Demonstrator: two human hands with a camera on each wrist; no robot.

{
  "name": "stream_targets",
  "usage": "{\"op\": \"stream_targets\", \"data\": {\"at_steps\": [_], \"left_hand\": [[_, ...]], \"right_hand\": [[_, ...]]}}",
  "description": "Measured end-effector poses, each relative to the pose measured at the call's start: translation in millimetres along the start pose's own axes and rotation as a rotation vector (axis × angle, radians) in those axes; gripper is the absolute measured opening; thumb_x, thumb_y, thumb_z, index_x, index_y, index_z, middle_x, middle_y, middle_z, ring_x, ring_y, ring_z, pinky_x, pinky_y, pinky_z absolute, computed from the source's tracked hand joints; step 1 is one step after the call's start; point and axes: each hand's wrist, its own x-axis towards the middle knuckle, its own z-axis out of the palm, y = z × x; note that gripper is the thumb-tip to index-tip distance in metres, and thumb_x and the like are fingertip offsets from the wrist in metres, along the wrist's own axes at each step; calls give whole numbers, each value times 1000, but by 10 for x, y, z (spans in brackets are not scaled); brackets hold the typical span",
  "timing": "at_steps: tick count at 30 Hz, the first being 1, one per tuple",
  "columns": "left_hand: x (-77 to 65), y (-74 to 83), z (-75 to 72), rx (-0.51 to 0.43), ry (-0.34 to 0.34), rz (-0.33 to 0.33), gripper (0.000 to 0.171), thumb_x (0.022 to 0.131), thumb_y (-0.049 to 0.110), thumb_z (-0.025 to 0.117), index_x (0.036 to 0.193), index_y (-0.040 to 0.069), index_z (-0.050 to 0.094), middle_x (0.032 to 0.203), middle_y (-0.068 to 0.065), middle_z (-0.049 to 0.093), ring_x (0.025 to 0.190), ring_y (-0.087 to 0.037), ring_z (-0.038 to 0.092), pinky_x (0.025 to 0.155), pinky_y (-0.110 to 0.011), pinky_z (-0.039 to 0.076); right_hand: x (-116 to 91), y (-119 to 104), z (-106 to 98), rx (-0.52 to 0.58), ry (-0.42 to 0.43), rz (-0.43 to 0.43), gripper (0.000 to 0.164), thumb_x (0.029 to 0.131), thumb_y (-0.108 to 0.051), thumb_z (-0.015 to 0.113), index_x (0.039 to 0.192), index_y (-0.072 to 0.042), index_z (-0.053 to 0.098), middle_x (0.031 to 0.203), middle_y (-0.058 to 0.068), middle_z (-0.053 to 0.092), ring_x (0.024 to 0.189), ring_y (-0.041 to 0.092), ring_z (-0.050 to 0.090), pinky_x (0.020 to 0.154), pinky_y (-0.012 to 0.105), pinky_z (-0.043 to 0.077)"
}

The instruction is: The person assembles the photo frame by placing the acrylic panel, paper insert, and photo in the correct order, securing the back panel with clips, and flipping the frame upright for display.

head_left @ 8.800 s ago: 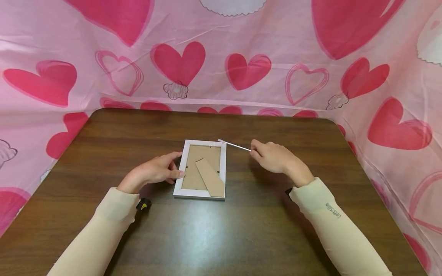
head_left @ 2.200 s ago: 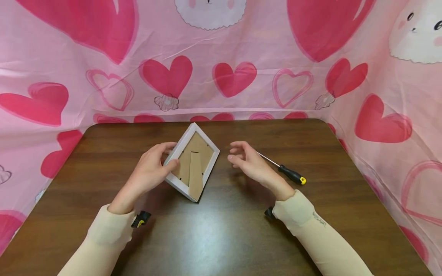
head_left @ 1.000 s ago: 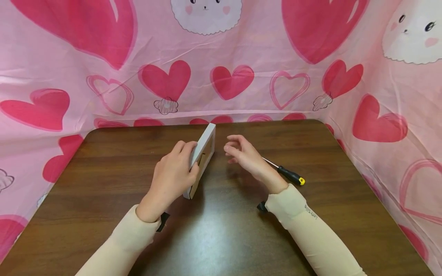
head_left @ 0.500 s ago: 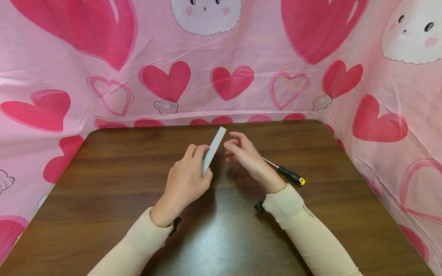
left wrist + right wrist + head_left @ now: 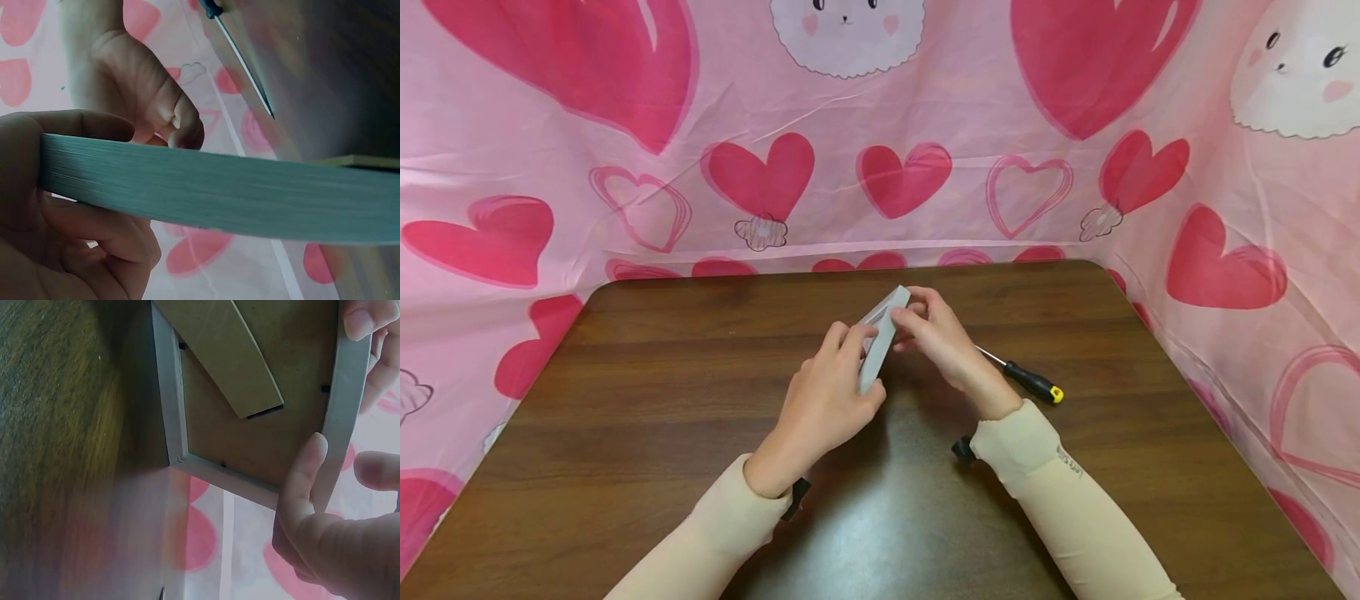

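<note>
My left hand [image 5: 823, 392] grips a white picture frame [image 5: 880, 350] by one long side, holding it raised and tilted on edge above the table. Its brown backboard [image 5: 300, 356], with an easel leg [image 5: 231, 362] and small black tabs round it, shows in the right wrist view. At the frame's corner is my right hand [image 5: 943, 342], a fingertip touching the back of the rim. The thumb of that hand stands slightly off the outer edge. In the left wrist view the frame's side partly hides the right fingers.
A screwdriver [image 5: 1030, 379] with a black and yellow handle lies on the brown table [image 5: 625, 400], just right of my right hand. Pink heart-printed cloth [image 5: 820, 100] hangs behind the table and along both sides.
My left hand has lifted the frame from lying flat, turned it on edge and carried it right to my right hand. The right hand earlier put the screwdriver down and has now met the frame.
</note>
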Motion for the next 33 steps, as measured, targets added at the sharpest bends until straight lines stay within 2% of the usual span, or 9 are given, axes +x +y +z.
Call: {"op": "stream_targets", "data": {"at_steps": [11, 16, 22, 28, 33], "left_hand": [[-40, 73, 126, 21, 12, 36, 54, 77, 24, 69, 128, 18, 52, 109, 3, 44, 54, -13, 47, 43, -26, 40], [-60, 86, 158, 56, 15, 63, 55, 79, 26, 71, 129, 17, 53, 109, 1, 45, 56, -13, 47, 43, -26, 41], [-83, 91, 180, 71, -2, 69, 56, 81, 31, 71, 132, 16, 53, 107, 2, 46, 60, -13, 48, 43, -27, 42], [-95, 49, 187, 57, -23, 89, 56, 88, 44, 65, 136, 18, 51, 109, 2, 48, 60, -13, 46, 43, -27, 39], [-72, -68, 143, 29, -47, 70, 57, 90, 51, 60, 135, 17, 53, 108, 3, 51, 64, -12, 47, 47, -28, 41]], "right_hand": [[-21, -3, -14, -64, 20, 67, 50, 93, -17, 61, 132, -3, 32, 104, 17, 48, 71, 20, 60, 59, 30, 56], [-23, 7, -39, -99, 8, 97, 55, 92, -18, 64, 132, -4, 30, 106, 18, 47, 69, 20, 59, 59, 31, 57], [-16, 13, -56, -124, -18, 111, 53, 93, -15, 60, 133, -2, 28, 107, 18, 47, 72, 22, 60, 61, 33, 57], [-2, 30, -79, -142, -37, 122, 53, 93, -13, 58, 135, 0, 28, 111, 20, 48, 75, 25, 61, 62, 35, 58], [22, 61, -103, -153, -52, 136, 56, 93, -13, 58, 137, 1, 26, 113, 20, 49, 77, 26, 62, 64, 37, 58]]}}
